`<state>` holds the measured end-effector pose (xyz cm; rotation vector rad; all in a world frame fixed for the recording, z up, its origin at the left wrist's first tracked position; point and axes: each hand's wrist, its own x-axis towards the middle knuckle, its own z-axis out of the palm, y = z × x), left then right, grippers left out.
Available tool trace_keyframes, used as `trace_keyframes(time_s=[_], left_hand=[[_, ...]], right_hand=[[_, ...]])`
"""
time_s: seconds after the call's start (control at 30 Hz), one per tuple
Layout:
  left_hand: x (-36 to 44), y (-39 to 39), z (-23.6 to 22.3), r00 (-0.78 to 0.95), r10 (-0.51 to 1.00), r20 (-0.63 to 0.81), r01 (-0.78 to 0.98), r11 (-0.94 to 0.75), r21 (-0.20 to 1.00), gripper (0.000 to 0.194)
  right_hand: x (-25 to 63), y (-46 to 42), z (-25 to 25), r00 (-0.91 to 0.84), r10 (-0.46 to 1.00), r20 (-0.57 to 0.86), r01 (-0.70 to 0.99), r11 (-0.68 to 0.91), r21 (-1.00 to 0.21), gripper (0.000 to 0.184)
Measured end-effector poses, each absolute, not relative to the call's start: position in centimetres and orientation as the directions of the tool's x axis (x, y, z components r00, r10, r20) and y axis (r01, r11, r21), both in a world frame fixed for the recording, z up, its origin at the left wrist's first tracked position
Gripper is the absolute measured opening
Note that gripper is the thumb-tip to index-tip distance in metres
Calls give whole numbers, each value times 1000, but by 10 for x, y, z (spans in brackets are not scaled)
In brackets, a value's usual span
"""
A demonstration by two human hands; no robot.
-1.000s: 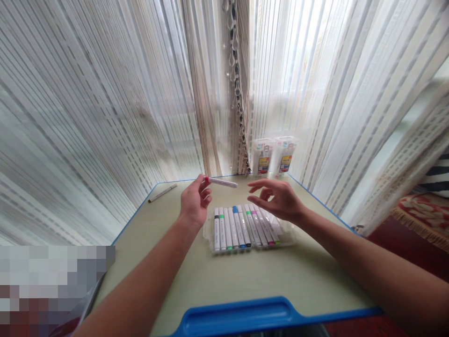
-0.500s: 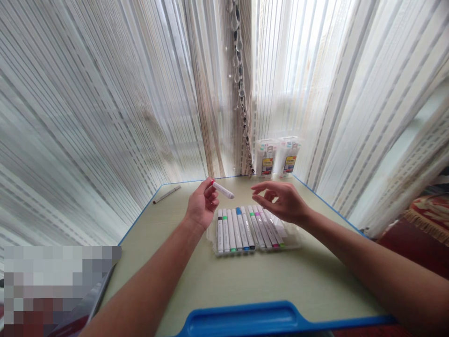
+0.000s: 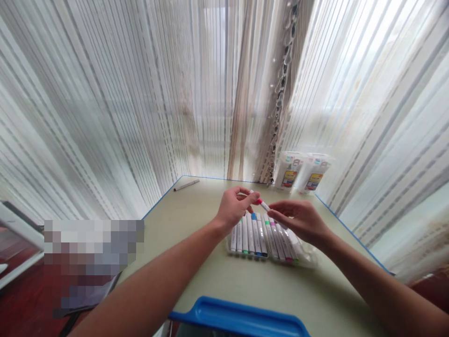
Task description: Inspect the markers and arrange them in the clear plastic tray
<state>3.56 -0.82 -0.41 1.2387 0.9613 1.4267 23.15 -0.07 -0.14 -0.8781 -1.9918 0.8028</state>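
A white marker with a red band (image 3: pixel 265 207) is held level above the desk between both of my hands. My left hand (image 3: pixel 231 208) pinches its red-banded end between thumb and fingers. The fingers of my right hand (image 3: pixel 302 218) close on the other end. Just below, a clear plastic case (image 3: pixel 247 256) lies open with several white markers (image 3: pixel 248 238) side by side in its two halves. Their ends show green, blue, black and pink. My right hand hides part of the right half.
Toward the far left of the pale green desk (image 3: pixel 315 295) lies a lone marker (image 3: pixel 186 185). Two clear labelled cases (image 3: pixel 289 175) stand upright at the back right, by the striped curtain (image 3: pixel 210 117). A blue tray edge (image 3: pixel 245 313) runs along the front.
My left hand has brought the marker rightward to my right hand, which has closed on its other end. The camera view has turned somewhat left.
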Motion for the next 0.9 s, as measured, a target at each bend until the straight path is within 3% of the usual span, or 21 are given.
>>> trace_keyframes(time_s=[0.2, 0.43, 0.7, 0.9], left_hand=[[36, -11, -3, 13, 969, 248, -187, -241, 952, 41], [31, -7, -3, 56, 950, 307, -83, -302, 950, 35], [12, 11, -9, -120, 941, 316, 40, -313, 949, 24], [9, 15, -12, -144, 933, 331, 64, -325, 943, 20]], right_hand=[[232, -1, -8, -450, 787, 423, 356, 592, -723, 29], [235, 2, -1, -398, 788, 469, 421, 611, -670, 25], [258, 31, 8, -42, 904, 425, 269, 419, -867, 37], [261, 42, 6, -17, 964, 264, 174, 263, -949, 37]])
